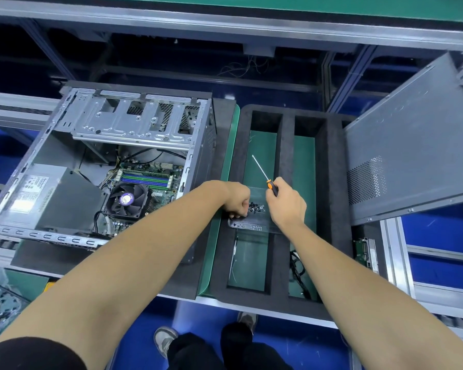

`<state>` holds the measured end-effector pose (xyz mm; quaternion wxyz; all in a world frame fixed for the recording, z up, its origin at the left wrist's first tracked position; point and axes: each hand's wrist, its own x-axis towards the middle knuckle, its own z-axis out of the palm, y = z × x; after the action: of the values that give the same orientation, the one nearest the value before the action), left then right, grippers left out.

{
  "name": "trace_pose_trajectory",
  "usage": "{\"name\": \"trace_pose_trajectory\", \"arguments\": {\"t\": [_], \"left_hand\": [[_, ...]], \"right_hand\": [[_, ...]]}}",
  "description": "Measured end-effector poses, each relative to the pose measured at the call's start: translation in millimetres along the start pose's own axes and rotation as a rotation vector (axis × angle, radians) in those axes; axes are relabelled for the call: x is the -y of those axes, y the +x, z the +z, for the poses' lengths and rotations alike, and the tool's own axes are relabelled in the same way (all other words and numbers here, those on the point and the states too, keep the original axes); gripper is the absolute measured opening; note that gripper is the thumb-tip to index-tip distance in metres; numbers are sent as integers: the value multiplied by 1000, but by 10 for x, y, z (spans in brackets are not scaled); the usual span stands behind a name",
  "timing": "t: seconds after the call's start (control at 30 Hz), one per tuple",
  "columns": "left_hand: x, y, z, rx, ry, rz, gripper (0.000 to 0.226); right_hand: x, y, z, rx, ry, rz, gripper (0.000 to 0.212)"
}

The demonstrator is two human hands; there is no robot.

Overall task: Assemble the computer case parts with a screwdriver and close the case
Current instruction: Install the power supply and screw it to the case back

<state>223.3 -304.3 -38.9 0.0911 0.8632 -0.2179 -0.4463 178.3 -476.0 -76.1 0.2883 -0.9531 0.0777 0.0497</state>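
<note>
Both forearms reach to a foam tray (334, 166), where screws (255, 207) are pinched by the left hand (238, 200) and a screwdriver (265, 174) is gripped by the right hand (288, 202); 1 screw is best lifted cleanly before the open case (104, 166) on the left is approached.

The grey computer case (112, 166) lies open on the left, its fan and green board showing. Its side panel (412, 156) leans tilted at far right. Between them, the orange-handled screwdriver (262, 172) points away above small dark screws (255, 208).
</note>
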Motion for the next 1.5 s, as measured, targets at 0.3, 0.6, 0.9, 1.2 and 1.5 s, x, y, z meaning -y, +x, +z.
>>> {"name": "trace_pose_trajectory", "arguments": {"t": [0.3,0.6,0.9,1.2,1.5], "left_hand": [[-153,-28,60,-117,206,140,13],[-26,-112,-129,-128,-130,67,1],[46,-29,-43,-127,-75,6,23],[-101,-52,58,55,126,134,26],[-126,-26,71,83,149,89,14]], "right_hand": [[-3,12,19,3,-3,-1,28],[-2,22,13,8,-6,2,28],[-11,31,32,-6,-5,-9,26],[-23,34,34,-5,8,5,27],[-25,42,46,-6,8,6,28]]}}
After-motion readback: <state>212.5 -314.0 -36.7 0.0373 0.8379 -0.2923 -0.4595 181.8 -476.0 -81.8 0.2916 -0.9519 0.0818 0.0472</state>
